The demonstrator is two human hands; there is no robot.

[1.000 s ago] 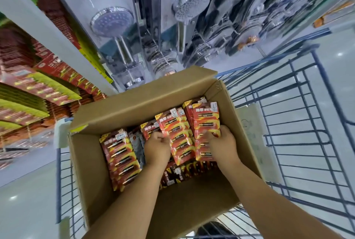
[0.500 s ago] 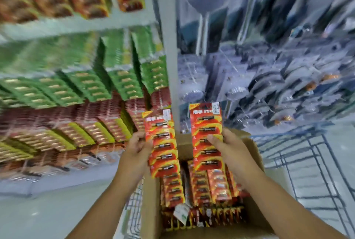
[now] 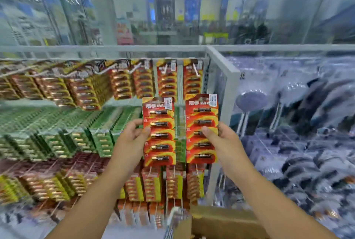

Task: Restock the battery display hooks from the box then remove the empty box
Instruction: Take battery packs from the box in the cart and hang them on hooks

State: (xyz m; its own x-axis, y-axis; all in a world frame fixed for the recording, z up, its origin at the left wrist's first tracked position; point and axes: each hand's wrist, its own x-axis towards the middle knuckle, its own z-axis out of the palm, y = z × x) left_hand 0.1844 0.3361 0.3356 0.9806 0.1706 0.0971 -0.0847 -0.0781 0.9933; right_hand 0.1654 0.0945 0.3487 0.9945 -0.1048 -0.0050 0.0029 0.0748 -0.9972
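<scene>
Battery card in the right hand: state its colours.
Red with orange-yellow bands on the battery card, head view.

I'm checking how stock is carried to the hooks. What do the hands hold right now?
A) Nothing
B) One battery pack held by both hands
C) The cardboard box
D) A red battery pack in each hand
D: the left hand pinches one red battery pack and the right hand pinches another red pack, held side by side before the display.

Both forearms bare, raised fwd and up from lower frame edge, converging slightly toward centre. Left hand (image 3: pixel 132 138): approx. chest-height in view, thumb across front of a red battery card (image 3: pixel 159 132), fingers curled behind its left edge. Right hand (image 3: pixel 221 138): level w/ left, thumb on front of a second battery card (image 3: pixel 201 129), fingers wrapped round its right edge. Hands apart, not touching.
</scene>
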